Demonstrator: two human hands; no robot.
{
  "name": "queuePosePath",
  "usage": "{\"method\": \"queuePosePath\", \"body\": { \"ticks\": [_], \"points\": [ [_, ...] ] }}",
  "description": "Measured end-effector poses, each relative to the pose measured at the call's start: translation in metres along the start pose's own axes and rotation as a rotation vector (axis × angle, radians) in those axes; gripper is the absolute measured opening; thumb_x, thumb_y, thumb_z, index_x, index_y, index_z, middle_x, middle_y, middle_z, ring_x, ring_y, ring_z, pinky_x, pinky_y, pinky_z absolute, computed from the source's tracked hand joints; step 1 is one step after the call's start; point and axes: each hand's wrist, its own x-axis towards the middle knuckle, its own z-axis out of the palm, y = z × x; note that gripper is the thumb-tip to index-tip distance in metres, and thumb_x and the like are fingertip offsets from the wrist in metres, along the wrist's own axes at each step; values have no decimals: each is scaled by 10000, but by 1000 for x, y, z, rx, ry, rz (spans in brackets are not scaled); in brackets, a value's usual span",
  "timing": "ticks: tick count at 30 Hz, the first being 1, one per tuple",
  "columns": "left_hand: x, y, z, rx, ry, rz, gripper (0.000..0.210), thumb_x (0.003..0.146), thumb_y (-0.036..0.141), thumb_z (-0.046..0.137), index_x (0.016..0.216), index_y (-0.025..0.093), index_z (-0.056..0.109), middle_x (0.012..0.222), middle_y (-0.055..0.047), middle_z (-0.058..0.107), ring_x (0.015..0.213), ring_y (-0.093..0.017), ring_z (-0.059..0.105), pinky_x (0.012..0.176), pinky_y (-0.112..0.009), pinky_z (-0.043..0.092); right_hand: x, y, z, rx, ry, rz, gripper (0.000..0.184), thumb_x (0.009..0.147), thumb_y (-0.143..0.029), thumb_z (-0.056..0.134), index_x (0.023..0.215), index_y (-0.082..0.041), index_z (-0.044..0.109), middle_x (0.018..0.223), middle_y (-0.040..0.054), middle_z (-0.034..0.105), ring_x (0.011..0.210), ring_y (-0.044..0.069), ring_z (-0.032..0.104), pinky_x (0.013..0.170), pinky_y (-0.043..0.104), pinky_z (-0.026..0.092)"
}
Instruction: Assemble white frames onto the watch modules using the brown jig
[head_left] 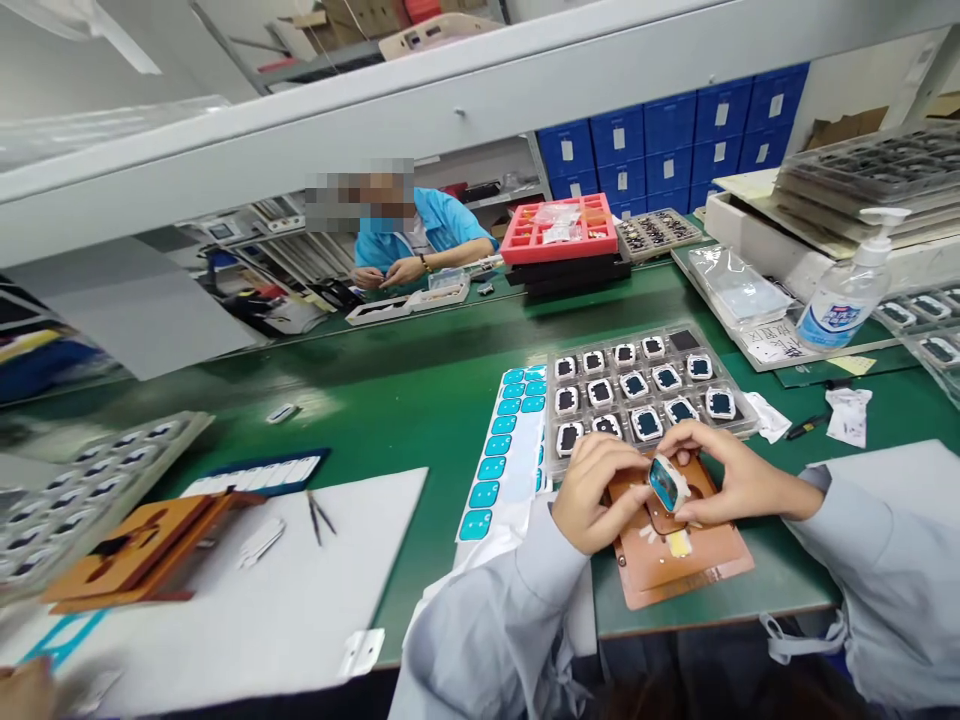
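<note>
A small rounded-square white part with a glossy teal face (664, 486) is held tilted above a brown fixture board (694, 572). My right hand (731, 475) grips it, thumb at its lower edge and fingers curled over the top. On its left side, my left hand (600, 492) pinches the edge between thumb and forefinger. A yellowish piece (679, 543) lies on the board. Just behind my hands, a clear tray (553, 462) carries rows of similar white parts with dark centres. Left of that tray lies a white sheet of teal stickers (491, 468).
A pump bottle (840, 300) stands at right, near a black pen (808, 425). At left, tweezers (319, 518) and an orange-brown fixture (142, 550) rest on a white mat (322, 610). Across the bench, a person in blue (442, 225) sits near a red tray (517, 255).
</note>
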Motion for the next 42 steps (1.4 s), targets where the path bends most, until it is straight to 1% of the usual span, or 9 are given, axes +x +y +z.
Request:
{"method": "queuePosePath", "body": {
  "ticks": [7, 15, 19, 24, 27, 30, 33, 37, 42],
  "points": [
    [5, -40, -15, 180, 69, -141, 286, 988, 345, 439, 844, 190, 631, 797, -62, 703, 823, -195, 611, 813, -375, 479, -1, 11, -9, 303, -97, 118, 551, 748, -394, 794, 1173, -218, 491, 1083, 67, 639, 993, 204, 646, 866, 354, 514],
    [21, -79, -43, 478, 16, -418, 370, 987, 361, 383, 810, 177, 651, 852, -88, 709, 899, -211, 591, 878, -376, 459, -3, 20, -17, 343, -115, 144, 545, 759, -462, 772, 1176, -224, 514, 1100, 80, 668, 1003, 222, 660, 854, 351, 499],
    [50, -79, -59, 571, -132, -590, 358, 991, 353, 385, 909, 166, 679, 1013, -90, 714, 1030, -192, 592, 967, -321, 436, -5, 22, -20, 353, -94, 167, 518, 747, -476, 778, 1135, -233, 537, 1068, 74, 673, 987, 236, 667, 853, 357, 509],
    [64, -73, -109, 623, -480, -867, 385, 838, 557, 601, 885, 191, 708, 878, -62, 734, 846, -207, 651, 810, -286, 478, -3, 23, -24, 350, -76, 205, 570, 705, -568, 779, 1114, -248, 543, 1023, 75, 695, 950, 261, 680, 822, 376, 542],
    [46, -47, -147, 677, -596, -985, 432, 785, 616, 625, 884, 201, 693, 898, -62, 726, 858, -221, 651, 784, -283, 473, -3, 26, -25, 310, -86, 205, 574, 698, -569, 789, 1114, -248, 556, 1054, 94, 691, 1007, 281, 664, 843, 383, 550],
    [3, 0, -168, 676, -670, -1014, 449, 721, 591, 694, 929, 195, 659, 957, -59, 703, 891, -232, 645, 783, -284, 480, -4, 31, -23, 340, -80, 175, 552, 734, -557, 770, 1138, -250, 555, 1067, 94, 689, 1008, 278, 662, 849, 382, 552],
    [-58, 44, -161, 604, -740, -1009, 649, 503, 465, 875, 1051, 222, 627, 1032, -30, 677, 931, -223, 647, 789, -268, 500, -5, 36, -21, 321, -80, 166, 548, 748, -552, 761, 1162, -257, 556, 1095, 93, 689, 1009, 280, 654, 833, 378, 554],
    [-124, 60, -133, 553, -608, -942, 680, 614, 400, 855, 1208, 239, 566, 1153, -77, 616, 1035, -257, 621, 873, -353, 503, -3, 37, -19, 272, -74, 166, 563, 727, -573, 767, 1149, -256, 571, 1077, 90, 696, 978, 283, 659, 803, 372, 562],
    [-132, 58, -128, 469, -590, -852, 226, 768, 340, 755, 928, 214, 657, 870, -26, 650, 852, -204, 629, 782, -293, 499, -2, 32, -22, 296, -78, 192, 562, 708, -569, 783, 1132, -266, 572, 1074, 88, 700, 1024, 304, 666, 862, 400, 566]
  ]
}}
